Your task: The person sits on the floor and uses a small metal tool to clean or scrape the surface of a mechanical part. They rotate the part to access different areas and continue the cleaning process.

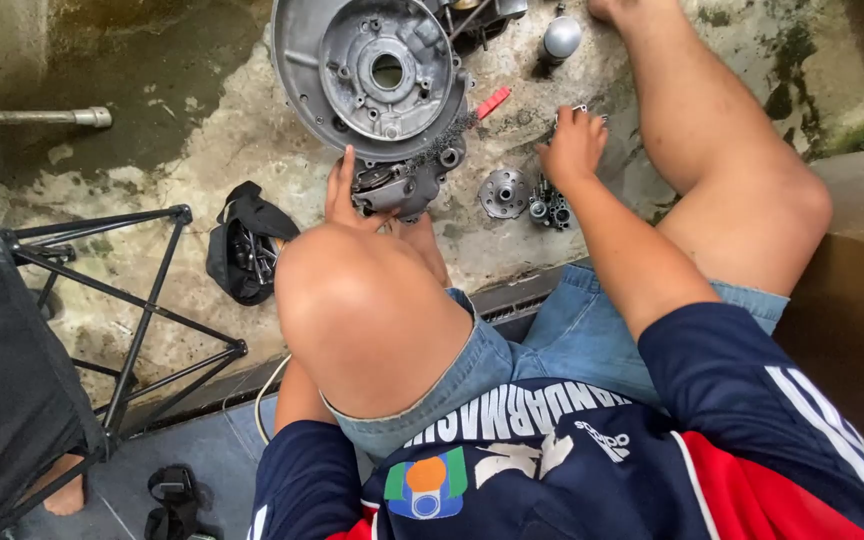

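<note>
Steadying the engine casing [377,75], left hand [344,195] fingers pressed together; right hand [572,148] fingers spread over small parts [549,208].

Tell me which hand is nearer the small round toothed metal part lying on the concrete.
Right. The right hand reaches down just right of the round toothed part; the left hand is farther left, touching the engine casing.

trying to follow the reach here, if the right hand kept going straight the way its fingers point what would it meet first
The right hand points up the picture, its fingertips at a small metal part on the concrete floor. Straight beyond looks like bare floor, then probably the silver rounded part, though depth is unclear.
</note>
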